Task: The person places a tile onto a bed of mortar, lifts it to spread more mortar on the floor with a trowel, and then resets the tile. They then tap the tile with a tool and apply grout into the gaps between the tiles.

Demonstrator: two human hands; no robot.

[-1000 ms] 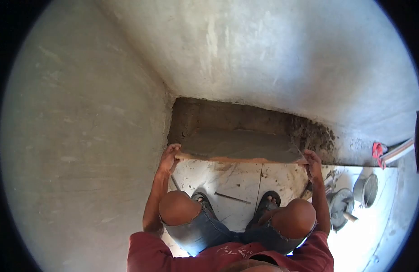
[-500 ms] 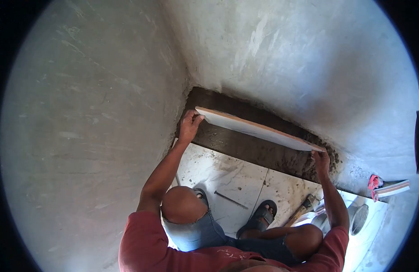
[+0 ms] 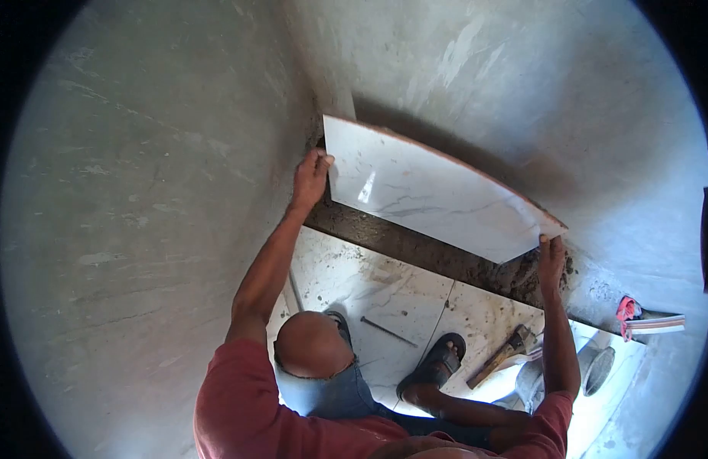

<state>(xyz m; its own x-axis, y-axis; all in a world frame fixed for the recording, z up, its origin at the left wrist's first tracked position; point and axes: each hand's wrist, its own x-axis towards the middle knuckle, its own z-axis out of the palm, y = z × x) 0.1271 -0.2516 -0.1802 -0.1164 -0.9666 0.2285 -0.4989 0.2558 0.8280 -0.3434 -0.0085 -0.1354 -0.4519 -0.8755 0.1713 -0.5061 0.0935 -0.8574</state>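
A long white marble-patterned floor tile (image 3: pixel 423 195) is held up, tilted, over a strip of wet mortar (image 3: pixel 400 241) along the back wall. My left hand (image 3: pixel 313 177) grips its left edge, thumb on the glossy face. At the lower right corner my right hand (image 3: pixel 551 260) is closed on the edge, with the thumb in front and the other fingers mostly hidden behind. The tile's brown back edge runs along the top, close to the wall. Part of the mortar is covered by the tile in this view.
Laid white tiles (image 3: pixel 377 283) border the mortar, smeared with dirt. On them lie a long nail-like rod (image 3: pixel 388 331), a hammer (image 3: pixel 503 356) and a grey bucket-like container (image 3: pixel 599 369). A pink-and-white strap item (image 3: pixel 651 321) rests by the right wall. Plastered walls (image 3: pixel 155 229) rise left and behind.
The tile has been raised and tipped, so its glossy face now shows broadly instead of nearly edge-on. Both hands have moved with it, still gripping its ends.
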